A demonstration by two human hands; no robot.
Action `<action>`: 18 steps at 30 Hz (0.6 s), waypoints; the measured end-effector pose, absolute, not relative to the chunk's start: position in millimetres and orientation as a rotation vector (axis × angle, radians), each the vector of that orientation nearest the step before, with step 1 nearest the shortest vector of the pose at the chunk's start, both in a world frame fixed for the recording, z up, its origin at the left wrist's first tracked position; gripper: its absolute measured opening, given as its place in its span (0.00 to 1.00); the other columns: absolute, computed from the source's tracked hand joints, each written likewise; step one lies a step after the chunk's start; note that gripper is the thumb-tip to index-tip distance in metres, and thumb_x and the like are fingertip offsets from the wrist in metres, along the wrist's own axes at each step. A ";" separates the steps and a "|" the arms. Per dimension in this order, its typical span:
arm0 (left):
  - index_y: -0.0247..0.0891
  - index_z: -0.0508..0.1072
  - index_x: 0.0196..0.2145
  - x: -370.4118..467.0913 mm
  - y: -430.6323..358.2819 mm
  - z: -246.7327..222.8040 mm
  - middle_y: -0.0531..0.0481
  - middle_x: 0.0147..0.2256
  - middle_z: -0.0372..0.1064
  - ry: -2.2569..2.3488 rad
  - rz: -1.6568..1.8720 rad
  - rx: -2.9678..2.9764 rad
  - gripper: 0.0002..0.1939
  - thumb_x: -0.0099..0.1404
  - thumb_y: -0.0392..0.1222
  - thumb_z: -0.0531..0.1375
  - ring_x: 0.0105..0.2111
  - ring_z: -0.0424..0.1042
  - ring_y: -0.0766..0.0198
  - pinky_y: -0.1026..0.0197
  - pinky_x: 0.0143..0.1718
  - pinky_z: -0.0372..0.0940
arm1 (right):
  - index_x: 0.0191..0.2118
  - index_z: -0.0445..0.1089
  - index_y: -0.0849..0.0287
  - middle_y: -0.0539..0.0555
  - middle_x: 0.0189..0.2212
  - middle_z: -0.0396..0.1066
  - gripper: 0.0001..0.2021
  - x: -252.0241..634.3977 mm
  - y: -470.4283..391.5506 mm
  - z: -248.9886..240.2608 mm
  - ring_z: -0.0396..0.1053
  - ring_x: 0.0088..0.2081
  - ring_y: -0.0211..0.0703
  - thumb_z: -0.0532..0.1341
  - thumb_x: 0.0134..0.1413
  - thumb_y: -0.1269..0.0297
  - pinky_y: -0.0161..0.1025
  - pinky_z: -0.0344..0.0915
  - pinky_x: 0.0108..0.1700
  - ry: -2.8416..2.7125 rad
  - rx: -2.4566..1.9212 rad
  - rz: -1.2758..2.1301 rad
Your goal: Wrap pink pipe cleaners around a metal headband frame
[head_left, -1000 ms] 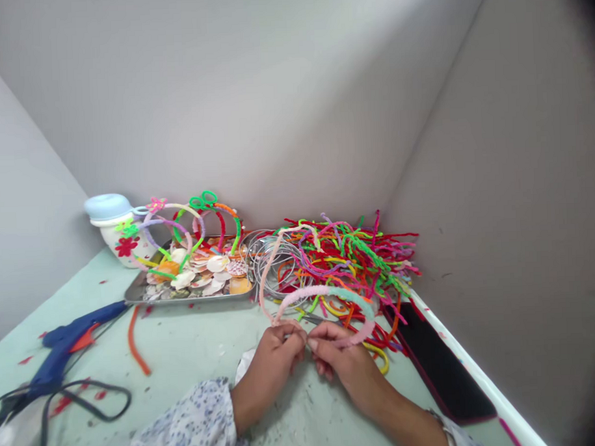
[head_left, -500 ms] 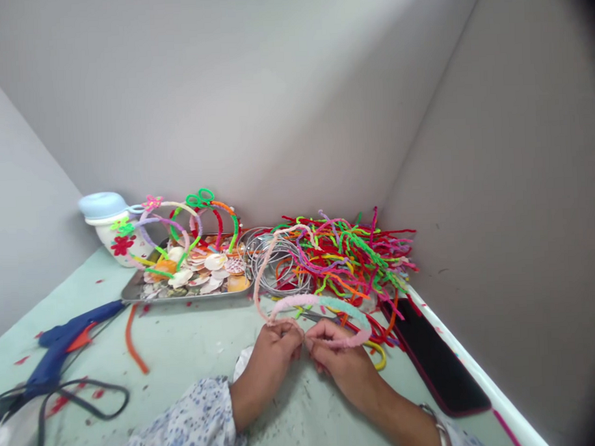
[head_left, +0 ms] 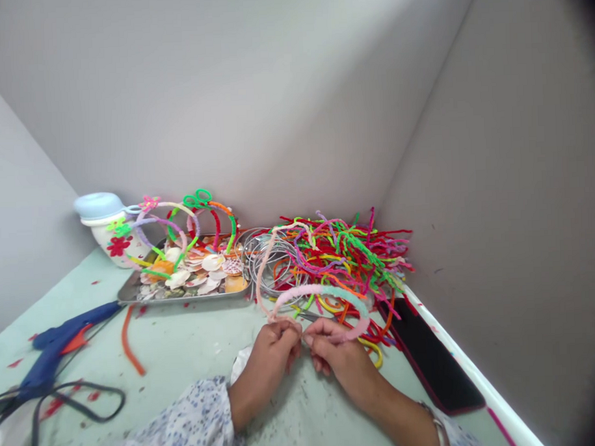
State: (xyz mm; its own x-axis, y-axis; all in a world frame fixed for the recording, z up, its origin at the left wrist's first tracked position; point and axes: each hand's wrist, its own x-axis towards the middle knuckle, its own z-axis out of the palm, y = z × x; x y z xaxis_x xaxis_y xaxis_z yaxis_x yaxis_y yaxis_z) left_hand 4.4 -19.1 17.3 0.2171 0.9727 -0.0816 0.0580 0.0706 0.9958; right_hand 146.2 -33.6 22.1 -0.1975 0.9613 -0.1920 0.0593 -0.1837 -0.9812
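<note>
A hoop (head_left: 300, 292) wrapped in pink and mint-green fuzzy stem stands tilted between my two hands. My left hand (head_left: 277, 347) is closed on its left end, where a loose peach pipe cleaner (head_left: 259, 270) rises and curves over to the right. My right hand (head_left: 338, 351) pinches the hoop's pink right end. The fingertips of both hands are close together. Just behind my right hand lie scissors (head_left: 377, 353) with yellow handles, partly covered.
Behind are a metal tray (head_left: 183, 299) of shells with decorated hoops, a wire coil (head_left: 252, 250) and a pipe cleaner pile (head_left: 347, 247). A blue glue gun (head_left: 51, 352), an orange stem (head_left: 130, 343) and a cup (head_left: 105, 223) are left; a phone (head_left: 433, 358) is right.
The hoop's arch has tipped up slightly, and my right hand's fingers have shifted a little on its end. The whole view has moved slightly.
</note>
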 end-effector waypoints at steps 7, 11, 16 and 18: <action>0.38 0.59 0.14 2.9 -18.5 16.2 0.57 0.13 0.51 1.170 0.952 1.311 0.18 0.59 0.44 0.53 0.15 0.51 0.70 0.64 0.20 0.48 | 0.26 0.66 0.59 0.45 0.16 0.61 0.09 147.4 -34.9 15.0 0.57 0.19 0.33 0.60 0.51 0.59 0.32 0.51 0.23 -1.341 -1.206 1.427; 0.38 0.59 0.14 3.5 -18.8 15.0 0.57 0.13 0.52 1.188 0.956 1.313 0.18 0.59 0.44 0.53 0.15 0.51 0.70 0.65 0.19 0.48 | 0.25 0.66 0.59 0.45 0.15 0.61 0.09 146.7 -34.6 17.7 0.56 0.18 0.33 0.60 0.50 0.59 0.32 0.51 0.22 -1.318 -1.238 1.456; 0.36 0.64 0.21 4.7 -18.9 19.3 0.57 0.17 0.55 1.082 1.042 1.273 0.14 0.59 0.47 0.57 0.17 0.54 0.71 0.67 0.20 0.51 | 0.26 0.65 0.59 0.45 0.14 0.62 0.11 147.8 -32.1 20.6 0.55 0.16 0.32 0.58 0.51 0.56 0.31 0.51 0.20 -1.235 -1.261 1.504; 0.35 0.67 0.27 3.6 -18.6 23.3 0.55 0.22 0.61 1.051 1.129 1.254 0.11 0.56 0.47 0.60 0.21 0.59 0.70 0.67 0.23 0.55 | 0.27 0.65 0.59 0.45 0.14 0.62 0.11 148.3 -31.2 19.8 0.56 0.16 0.32 0.59 0.51 0.56 0.31 0.51 0.20 -1.223 -1.261 1.503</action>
